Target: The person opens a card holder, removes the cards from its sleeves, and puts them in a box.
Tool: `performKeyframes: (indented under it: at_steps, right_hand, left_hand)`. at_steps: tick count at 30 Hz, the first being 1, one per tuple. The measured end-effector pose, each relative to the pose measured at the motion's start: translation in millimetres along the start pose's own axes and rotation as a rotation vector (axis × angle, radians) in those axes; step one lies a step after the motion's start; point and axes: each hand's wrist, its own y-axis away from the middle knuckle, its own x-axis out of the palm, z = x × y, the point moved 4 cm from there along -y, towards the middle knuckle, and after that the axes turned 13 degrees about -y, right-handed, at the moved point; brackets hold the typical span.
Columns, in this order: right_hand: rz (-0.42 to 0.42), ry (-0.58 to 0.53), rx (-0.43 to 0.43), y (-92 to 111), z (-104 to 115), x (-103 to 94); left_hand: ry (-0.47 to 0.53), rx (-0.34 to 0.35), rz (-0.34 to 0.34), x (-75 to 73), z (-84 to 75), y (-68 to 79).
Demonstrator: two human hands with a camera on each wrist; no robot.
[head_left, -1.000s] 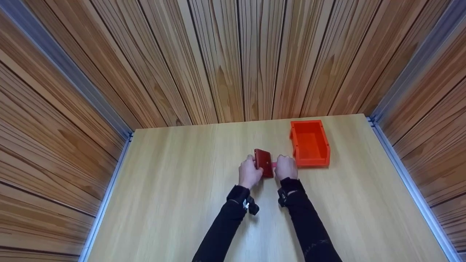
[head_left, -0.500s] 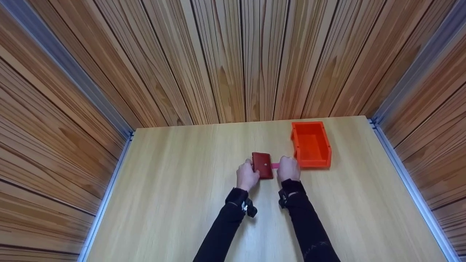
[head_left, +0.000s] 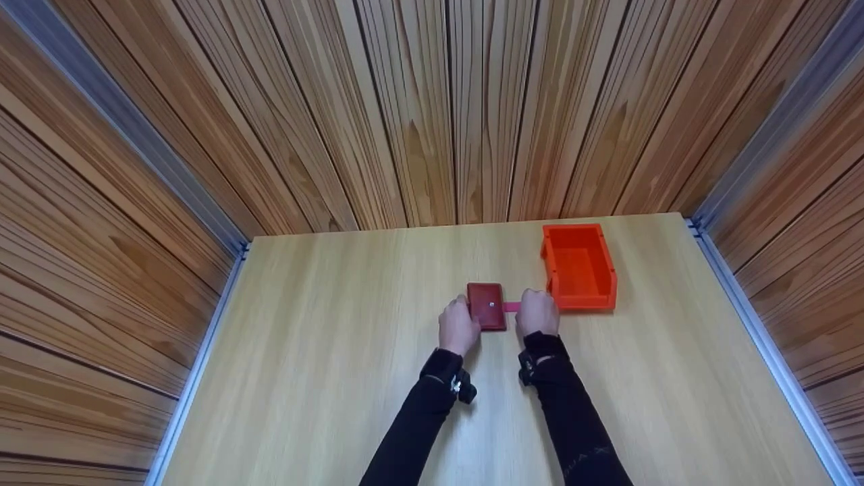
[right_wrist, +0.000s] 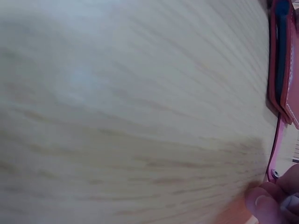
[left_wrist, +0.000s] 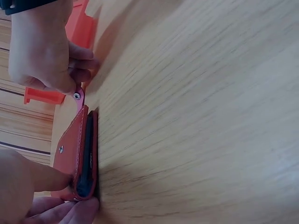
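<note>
A small red leather wallet, folded over with dark layers inside, lies on the table in the head view. My left hand grips its folded left edge, thumb on top and fingers beneath, as the left wrist view shows. From the wallet's right side a pink strap with a metal snap reaches out. My right hand pinches the end of that strap. On the wallet's upper cover sits the other metal snap piece. In the right wrist view, the strap runs taut between the wallet and my right fingertips.
An orange-red open bin stands just beyond and right of my right hand. The light wooden table meets wood-plank walls at its back and sides, with metal rails along the side edges.
The wallet, tilted up on its side a second ago, now lies flat with its snap facing up. Both hands keep their hold, and more of the pink strap shows.
</note>
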Motion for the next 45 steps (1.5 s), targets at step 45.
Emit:
performKeyframes:
  at_steps: [45]
  right_hand:
    - [-0.055, -0.086, -0.037, 0, -11, -0.7]
  left_hand:
    - [-0.534, 0.388, -0.153, 1.0, -14.9, 16.4]
